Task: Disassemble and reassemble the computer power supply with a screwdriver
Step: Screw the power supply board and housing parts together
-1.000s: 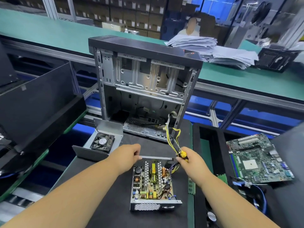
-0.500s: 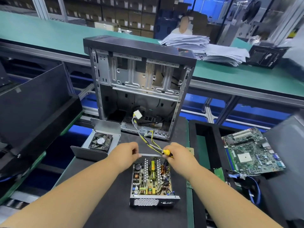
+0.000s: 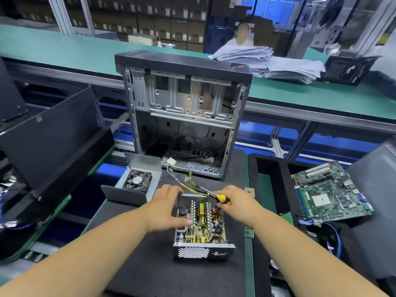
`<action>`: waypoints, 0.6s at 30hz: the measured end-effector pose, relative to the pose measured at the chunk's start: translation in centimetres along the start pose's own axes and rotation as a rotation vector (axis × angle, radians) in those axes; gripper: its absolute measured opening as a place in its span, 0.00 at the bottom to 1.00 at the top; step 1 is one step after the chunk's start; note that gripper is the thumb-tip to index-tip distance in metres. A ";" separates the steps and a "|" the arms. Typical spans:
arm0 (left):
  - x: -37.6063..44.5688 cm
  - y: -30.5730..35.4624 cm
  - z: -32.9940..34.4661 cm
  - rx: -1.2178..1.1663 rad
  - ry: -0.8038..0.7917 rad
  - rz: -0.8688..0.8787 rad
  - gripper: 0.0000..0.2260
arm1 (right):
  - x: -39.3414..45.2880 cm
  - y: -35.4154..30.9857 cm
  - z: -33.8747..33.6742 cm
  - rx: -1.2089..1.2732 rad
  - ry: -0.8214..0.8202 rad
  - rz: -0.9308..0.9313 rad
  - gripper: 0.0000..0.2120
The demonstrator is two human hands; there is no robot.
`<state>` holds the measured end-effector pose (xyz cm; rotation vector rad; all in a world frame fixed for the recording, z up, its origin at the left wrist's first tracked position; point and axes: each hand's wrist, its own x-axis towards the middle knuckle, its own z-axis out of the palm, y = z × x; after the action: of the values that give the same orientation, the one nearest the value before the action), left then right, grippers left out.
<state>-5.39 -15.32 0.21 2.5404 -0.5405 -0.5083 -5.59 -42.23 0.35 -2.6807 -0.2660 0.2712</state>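
The open power supply [image 3: 201,230] lies on the black mat, its circuit board exposed and its perforated end facing me. My left hand [image 3: 166,207] grips the unit's far left corner, thumb lying along the left side. My right hand [image 3: 234,200] holds a yellow-and-black screwdriver [image 3: 222,199] at the far right corner, together with the yellow and black cable bundle [image 3: 192,185]. That bundle runs left and ends in a white connector [image 3: 171,162]. The removed cover with its fan [image 3: 137,181] stands left of the unit.
An open computer case [image 3: 182,116] stands upright behind the unit. A motherboard [image 3: 330,191] rests on a black tray to the right. A dark side panel [image 3: 53,142] leans at the left. Paper stacks [image 3: 267,61] lie on the green bench, a person behind them.
My right hand has carried the screwdriver and cables leftward and down, so the bundle now lies over the unit's far edge. My left hand shifted its grip along the unit's left side.
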 end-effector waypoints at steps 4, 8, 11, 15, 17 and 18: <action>-1.1 0.8 0.0 0.010 -0.033 0.038 0.24 | -0.3 -0.2 0.2 0.053 0.036 0.025 0.15; -2.1 1.9 0.1 -0.084 -0.247 0.068 0.13 | -0.4 -0.4 0.5 0.044 0.059 0.051 0.14; -2.6 2.6 0.4 -0.070 -0.313 0.072 0.11 | -0.4 -0.6 0.5 0.030 0.052 0.077 0.17; -2.7 3.2 0.5 0.021 -0.283 0.078 0.08 | -0.4 -0.8 0.5 0.012 0.047 0.084 0.18; -2.9 3.3 0.5 0.051 -0.257 0.091 0.07 | -0.5 -0.8 0.6 0.021 0.049 0.090 0.19; -2.9 3.4 0.5 0.040 -0.249 0.098 0.06 | -0.5 -0.8 0.6 0.025 0.043 0.094 0.20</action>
<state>-9.05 -16.87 2.33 2.4884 -0.7675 -0.7899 -6.34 -41.39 0.27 -2.6745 -0.1227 0.2428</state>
